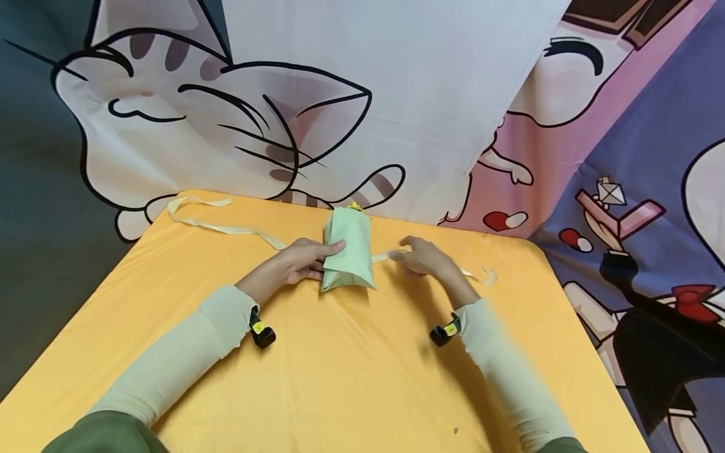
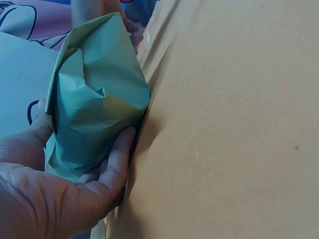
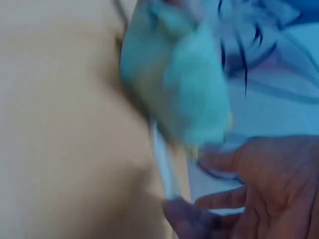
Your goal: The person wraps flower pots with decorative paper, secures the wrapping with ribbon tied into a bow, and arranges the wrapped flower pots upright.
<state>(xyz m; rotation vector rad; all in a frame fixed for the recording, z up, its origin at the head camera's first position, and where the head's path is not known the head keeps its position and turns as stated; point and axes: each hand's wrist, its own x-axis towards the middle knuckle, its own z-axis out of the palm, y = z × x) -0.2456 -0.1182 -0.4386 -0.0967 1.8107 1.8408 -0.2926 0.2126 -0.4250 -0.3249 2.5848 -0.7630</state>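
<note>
A light green paper-wrapped package (image 1: 350,245) stands near the far edge of the table, its folded flap facing me. My left hand (image 1: 306,259) grips its left side, thumb on the front and fingers behind and below; the left wrist view shows its creased lower end (image 2: 99,99). A pale ribbon (image 1: 218,228) runs out from behind the package to both sides. To the right, my right hand (image 1: 425,257) is over the ribbon. In the blurred right wrist view its fingertips (image 3: 182,211) meet the ribbon (image 3: 163,159), with the thumb apart from them.
A small yellow decoration (image 1: 355,206) shows at the package's top. The ribbon's right end (image 1: 488,275) curls on the orange tablecloth (image 1: 317,377). A cartoon-printed curtain (image 1: 408,107) hangs right behind the table.
</note>
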